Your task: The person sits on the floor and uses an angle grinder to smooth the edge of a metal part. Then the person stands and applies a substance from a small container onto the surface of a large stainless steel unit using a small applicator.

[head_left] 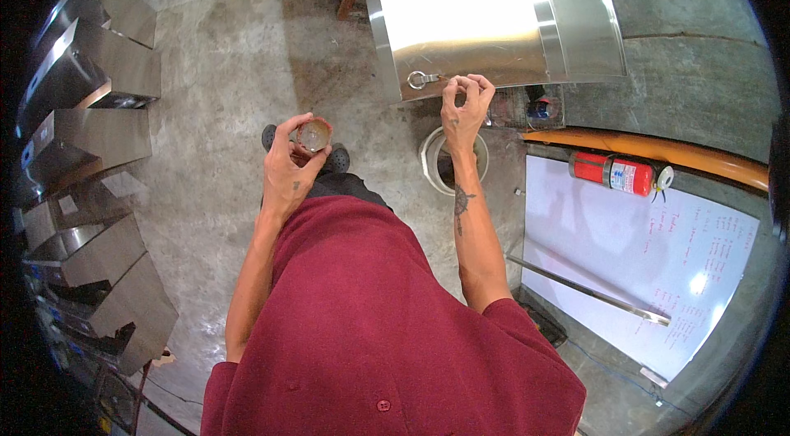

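In my left hand (286,171), the fingers are wrapped round a small round cup (313,136) with a reddish rim and something pale brown inside. I hold it over my dark shoes, its open top facing up. Over the near edge of a shiny metal sheet (477,53), my right hand (466,111) has thumb and fingertips pinched together. A thin thing seems to stick out from the pinch, too small to make out. Just left of those fingertips, a metal ring with a short tab (420,80) lies at the sheet's near left corner.
A pale bucket (429,160) stands on the floor below my right wrist. To the right are a red fire extinguisher (613,173), an orange pipe (658,152) and a whiteboard (625,238) with a metal bar across it. Several box-shaped metal pieces (115,65) line the left side.
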`<state>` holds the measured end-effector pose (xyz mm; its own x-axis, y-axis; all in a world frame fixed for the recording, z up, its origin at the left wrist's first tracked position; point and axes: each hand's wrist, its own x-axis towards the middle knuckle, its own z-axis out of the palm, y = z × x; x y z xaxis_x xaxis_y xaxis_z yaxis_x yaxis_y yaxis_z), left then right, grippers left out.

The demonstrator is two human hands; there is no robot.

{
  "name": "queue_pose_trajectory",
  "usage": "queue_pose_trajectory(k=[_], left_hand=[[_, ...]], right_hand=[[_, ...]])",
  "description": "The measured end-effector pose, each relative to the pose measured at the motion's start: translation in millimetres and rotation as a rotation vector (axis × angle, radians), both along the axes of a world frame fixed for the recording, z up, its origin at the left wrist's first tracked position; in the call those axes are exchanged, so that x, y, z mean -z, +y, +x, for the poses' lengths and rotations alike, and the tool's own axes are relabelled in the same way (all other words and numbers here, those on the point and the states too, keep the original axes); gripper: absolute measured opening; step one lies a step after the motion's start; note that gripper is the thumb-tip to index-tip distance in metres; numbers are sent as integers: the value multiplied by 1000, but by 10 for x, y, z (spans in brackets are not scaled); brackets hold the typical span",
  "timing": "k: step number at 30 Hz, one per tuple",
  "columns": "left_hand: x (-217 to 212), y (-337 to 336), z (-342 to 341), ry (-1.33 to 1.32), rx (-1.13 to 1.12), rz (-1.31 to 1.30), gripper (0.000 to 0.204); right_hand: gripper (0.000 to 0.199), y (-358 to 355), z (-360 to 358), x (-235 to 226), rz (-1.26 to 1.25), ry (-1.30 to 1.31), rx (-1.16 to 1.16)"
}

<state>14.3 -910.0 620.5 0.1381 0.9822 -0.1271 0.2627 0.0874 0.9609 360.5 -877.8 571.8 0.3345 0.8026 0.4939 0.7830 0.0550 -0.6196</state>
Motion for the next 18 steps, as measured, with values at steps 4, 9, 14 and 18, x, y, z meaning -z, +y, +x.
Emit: queue_pose_trajectory(k=[4, 9, 14, 18], left_hand=[[-3, 17, 14, -1, -3, -18, 61], [-20, 83, 60, 4, 12, -82, 61], [-58, 282, 90, -55, 6, -37, 62], [-77, 602, 114, -98, 2, -42, 61]], right_hand=[[10, 2, -9, -15, -16, 31, 5], [11, -40, -26, -103, 20, 77, 74], [14, -110, -95, -259, -5, 26, 144], [14, 35, -324, -436, 25, 205, 170]])
